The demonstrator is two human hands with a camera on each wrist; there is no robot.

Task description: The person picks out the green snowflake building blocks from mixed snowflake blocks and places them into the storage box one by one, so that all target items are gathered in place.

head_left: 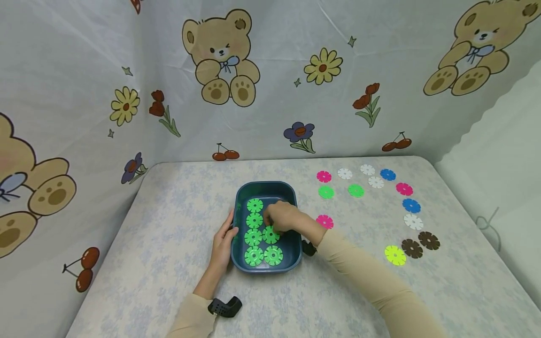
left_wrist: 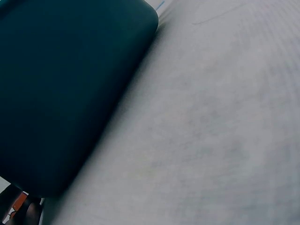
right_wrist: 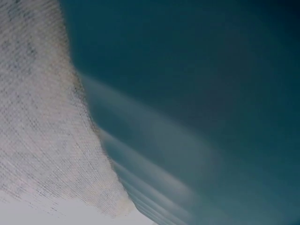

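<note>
My left hand (head_left: 221, 244) holds the dark blue-green plastic tray (head_left: 265, 269) at its left side, thumb at the rim and fingers along the outer wall. In the left wrist view the tray (left_wrist: 70, 84) fills the upper left. Inside it lie several green notched discs (head_left: 254, 256), in two columns. Over the right column, my right hand (head_left: 284, 217) reaches down with bent fingers and pinches the edge of a green disc (head_left: 270, 236); its fingertips are partly hidden. The right wrist view shows only the tray wall (right_wrist: 187, 93) and the tabletop.
Loose notched discs lie right of the tray: green (head_left: 326, 192), pink (head_left: 404, 189), white (head_left: 413, 221), blue (head_left: 411, 205), brown (head_left: 412, 249) and yellow (head_left: 395, 255). A pink disc (head_left: 324, 221) sits beside the right forearm. Bear-printed cloth (head_left: 270, 136) hangs behind the table.
</note>
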